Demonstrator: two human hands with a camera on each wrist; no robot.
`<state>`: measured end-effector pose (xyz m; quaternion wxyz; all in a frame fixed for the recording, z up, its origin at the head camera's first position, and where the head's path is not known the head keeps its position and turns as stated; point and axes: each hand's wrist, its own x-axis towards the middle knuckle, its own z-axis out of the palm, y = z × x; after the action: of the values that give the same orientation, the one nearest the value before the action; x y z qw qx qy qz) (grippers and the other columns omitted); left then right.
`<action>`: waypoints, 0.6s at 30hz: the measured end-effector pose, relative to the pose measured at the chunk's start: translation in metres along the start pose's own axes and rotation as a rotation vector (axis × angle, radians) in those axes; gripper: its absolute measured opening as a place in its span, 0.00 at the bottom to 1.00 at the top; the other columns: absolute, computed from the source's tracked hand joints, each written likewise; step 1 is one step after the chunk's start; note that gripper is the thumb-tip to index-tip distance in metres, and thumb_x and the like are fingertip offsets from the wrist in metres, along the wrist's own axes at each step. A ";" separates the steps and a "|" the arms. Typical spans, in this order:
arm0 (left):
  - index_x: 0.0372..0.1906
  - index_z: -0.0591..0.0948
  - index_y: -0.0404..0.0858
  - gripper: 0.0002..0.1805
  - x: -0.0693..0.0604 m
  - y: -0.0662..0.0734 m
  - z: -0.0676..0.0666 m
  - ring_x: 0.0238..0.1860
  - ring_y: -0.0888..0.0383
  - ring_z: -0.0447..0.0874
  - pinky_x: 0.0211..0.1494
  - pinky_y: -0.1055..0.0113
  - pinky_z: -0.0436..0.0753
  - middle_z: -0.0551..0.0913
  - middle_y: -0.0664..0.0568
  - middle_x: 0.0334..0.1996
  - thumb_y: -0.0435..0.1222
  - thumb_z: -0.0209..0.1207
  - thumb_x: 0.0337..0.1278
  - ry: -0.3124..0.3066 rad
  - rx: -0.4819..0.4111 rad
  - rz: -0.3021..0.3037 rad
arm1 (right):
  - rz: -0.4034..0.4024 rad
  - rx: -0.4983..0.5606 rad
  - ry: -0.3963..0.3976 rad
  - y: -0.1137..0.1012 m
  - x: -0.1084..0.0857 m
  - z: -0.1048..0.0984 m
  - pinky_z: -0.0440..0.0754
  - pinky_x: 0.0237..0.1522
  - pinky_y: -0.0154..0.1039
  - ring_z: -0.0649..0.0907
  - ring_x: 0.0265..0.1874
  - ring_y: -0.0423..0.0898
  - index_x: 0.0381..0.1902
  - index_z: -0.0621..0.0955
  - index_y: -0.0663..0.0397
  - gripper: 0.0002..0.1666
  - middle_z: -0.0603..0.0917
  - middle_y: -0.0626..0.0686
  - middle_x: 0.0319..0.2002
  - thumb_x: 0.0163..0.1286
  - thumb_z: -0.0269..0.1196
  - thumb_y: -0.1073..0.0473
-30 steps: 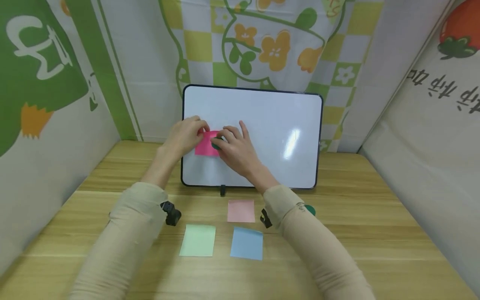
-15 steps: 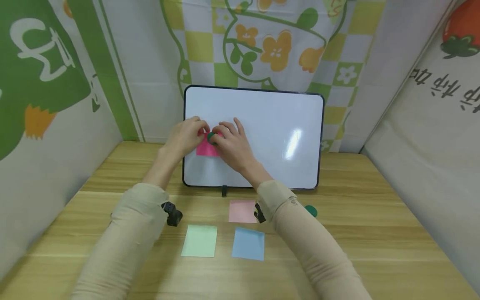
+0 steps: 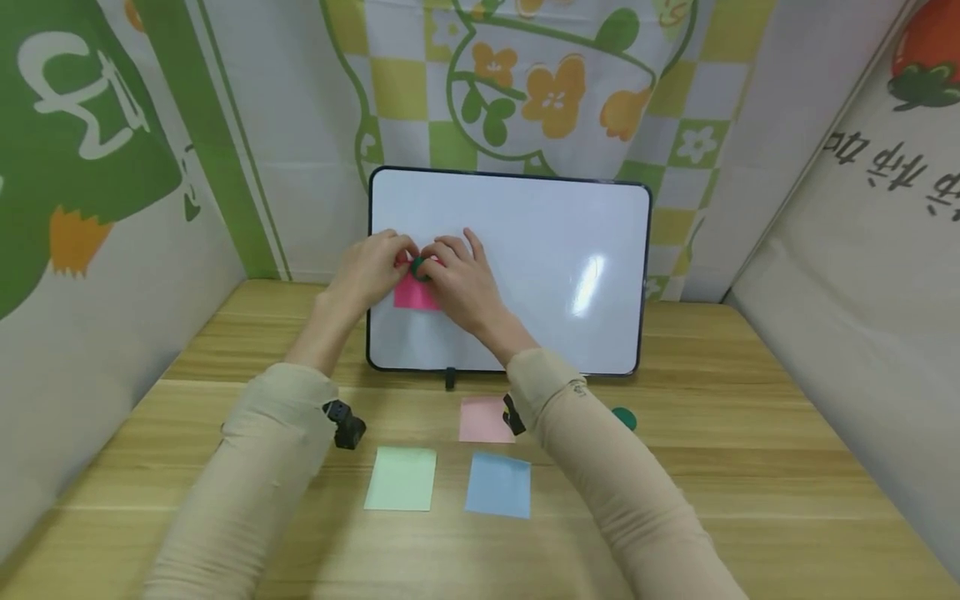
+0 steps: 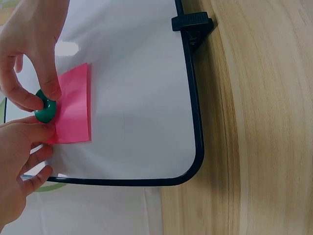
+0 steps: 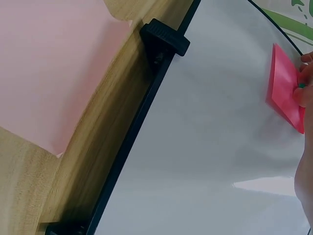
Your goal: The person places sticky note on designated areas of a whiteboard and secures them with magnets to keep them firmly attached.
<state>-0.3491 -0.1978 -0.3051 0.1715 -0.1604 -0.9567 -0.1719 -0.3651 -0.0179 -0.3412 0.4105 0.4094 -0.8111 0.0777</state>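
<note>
Table [image 3: 750, 475] bears the whiteboard [image 3: 540, 250]: upright, glossy, probably stiff and slick. Left hand [image 3: 375, 267] pinches the upper left corner of the bright pink note [image 3: 415, 294], at the board's left part. Right hand [image 3: 467, 287] pinches a green disc [image 4: 45, 110] at the note's top, other fingers raised, blocking its right side from the head view. Note: light, likely creases easily; hold by edges. Pale pink note [image 3: 480, 419], pale green note [image 3: 401, 479], blue note [image 3: 498, 485] lie in front. Disc: probably rigid; grip by rim. Second disc [image 3: 625, 417] lies right of these.

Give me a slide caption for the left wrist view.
Left hand holds a square pink paper note at a black-framed whiteboard; right hand pinches a round green disc.
</note>
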 end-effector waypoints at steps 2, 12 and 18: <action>0.50 0.84 0.36 0.12 0.000 0.000 0.000 0.38 0.48 0.78 0.43 0.57 0.78 0.81 0.44 0.39 0.29 0.57 0.64 0.003 0.002 0.001 | 0.002 0.005 -0.004 0.000 0.001 0.001 0.60 0.73 0.60 0.77 0.59 0.50 0.37 0.86 0.46 0.03 0.85 0.48 0.50 0.67 0.67 0.59; 0.52 0.82 0.35 0.13 0.000 0.000 -0.001 0.41 0.47 0.79 0.46 0.55 0.79 0.81 0.43 0.41 0.29 0.57 0.66 0.008 -0.035 -0.006 | 0.027 0.013 -0.022 0.002 0.002 0.005 0.60 0.73 0.60 0.77 0.58 0.50 0.37 0.85 0.46 0.02 0.84 0.49 0.49 0.67 0.67 0.58; 0.53 0.81 0.35 0.13 -0.004 -0.002 0.000 0.41 0.47 0.80 0.46 0.55 0.80 0.81 0.43 0.41 0.28 0.56 0.66 0.023 -0.038 0.012 | 0.034 0.008 0.001 0.000 0.001 0.007 0.62 0.72 0.58 0.78 0.57 0.50 0.35 0.85 0.46 0.02 0.85 0.48 0.48 0.65 0.69 0.58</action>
<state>-0.3465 -0.2000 -0.3074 0.1804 -0.1675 -0.9503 -0.1907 -0.3701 -0.0214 -0.3455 0.4081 0.3972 -0.8173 0.0880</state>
